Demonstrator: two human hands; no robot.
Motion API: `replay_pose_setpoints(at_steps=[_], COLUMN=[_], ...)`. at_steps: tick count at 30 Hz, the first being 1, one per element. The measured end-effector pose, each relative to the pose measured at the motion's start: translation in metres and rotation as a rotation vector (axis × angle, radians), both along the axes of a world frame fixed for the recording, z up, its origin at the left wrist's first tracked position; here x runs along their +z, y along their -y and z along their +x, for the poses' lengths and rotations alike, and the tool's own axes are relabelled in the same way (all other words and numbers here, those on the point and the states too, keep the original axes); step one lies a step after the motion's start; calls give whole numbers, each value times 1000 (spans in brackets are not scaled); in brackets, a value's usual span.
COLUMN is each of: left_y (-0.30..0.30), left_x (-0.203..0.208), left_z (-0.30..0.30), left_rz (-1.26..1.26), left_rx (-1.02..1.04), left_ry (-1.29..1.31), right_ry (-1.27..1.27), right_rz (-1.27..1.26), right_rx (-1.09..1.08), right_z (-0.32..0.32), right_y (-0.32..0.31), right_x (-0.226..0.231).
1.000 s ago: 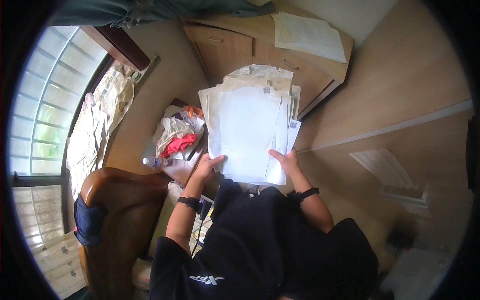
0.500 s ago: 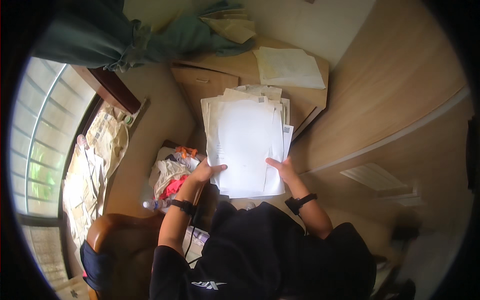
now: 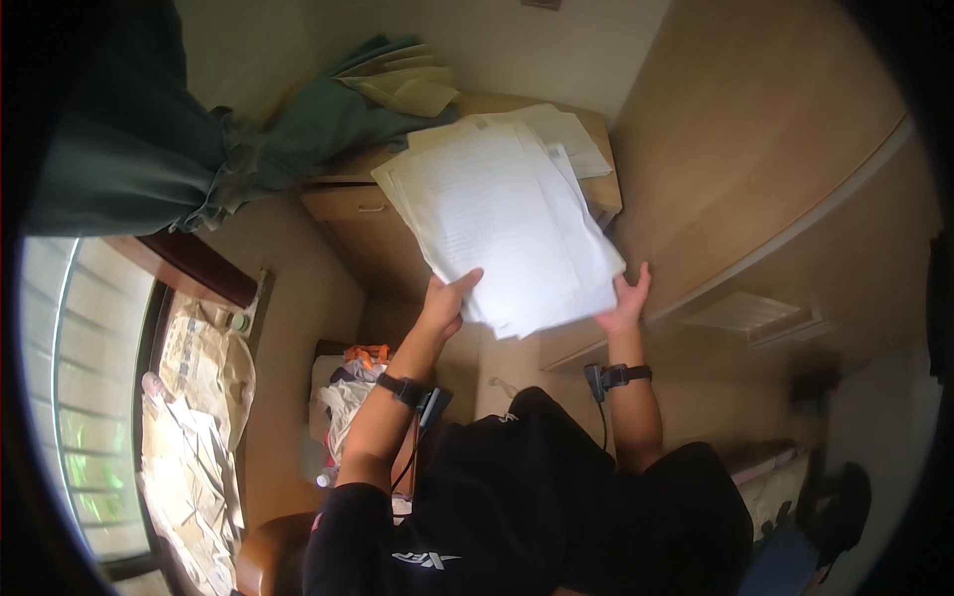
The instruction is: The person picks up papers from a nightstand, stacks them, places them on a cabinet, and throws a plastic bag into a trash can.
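straps [image 3: 628,374] circle both wrists. the left hand [image 3: 446,302] grasps the papers [image 3: 517,228], thumb on top, its other fingers hidden beneath. the right hand [image 3: 626,298] touches their near right corner, one digit spread clear; whether its fingers grip the sheets, i cannot tell. the stack slants in front of the cabinet [image 3: 383,238], its far end overlapping the top; whether it rests there is unclear. left of the hands are a bottle [image 3: 326,478] and heaped clothes [image 3: 348,399]. more sheets [image 3: 586,144] lie on the cabinet, near a green curtain [image 3: 109,159].
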State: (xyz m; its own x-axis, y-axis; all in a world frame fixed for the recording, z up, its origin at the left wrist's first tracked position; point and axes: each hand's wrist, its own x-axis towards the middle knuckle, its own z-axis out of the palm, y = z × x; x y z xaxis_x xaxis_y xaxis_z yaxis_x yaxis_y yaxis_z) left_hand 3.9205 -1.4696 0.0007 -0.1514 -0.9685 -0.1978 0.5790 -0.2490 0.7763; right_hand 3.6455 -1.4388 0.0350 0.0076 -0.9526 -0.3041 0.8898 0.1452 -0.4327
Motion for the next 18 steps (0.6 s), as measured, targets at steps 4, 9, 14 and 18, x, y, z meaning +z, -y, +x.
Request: replay_pose_setpoints(at_steps=[4, 9, 14, 18], left_y=[46, 100, 141, 195], left_x=[7, 31, 42, 23], left_z=[-64, -119, -163, -229], left_rz=[33, 76, -5, 164], left_rx=[186, 375, 615, 636], left_ry=[-162, -233, 1, 409], right_ry=[-157, -410, -334, -364], right_rz=[-19, 232, 456, 232], right_rx=[84, 221, 397, 416], right_z=[-11, -8, -8, -31], right_y=[5, 11, 17, 46], right_x=[-59, -123, -207, -231])
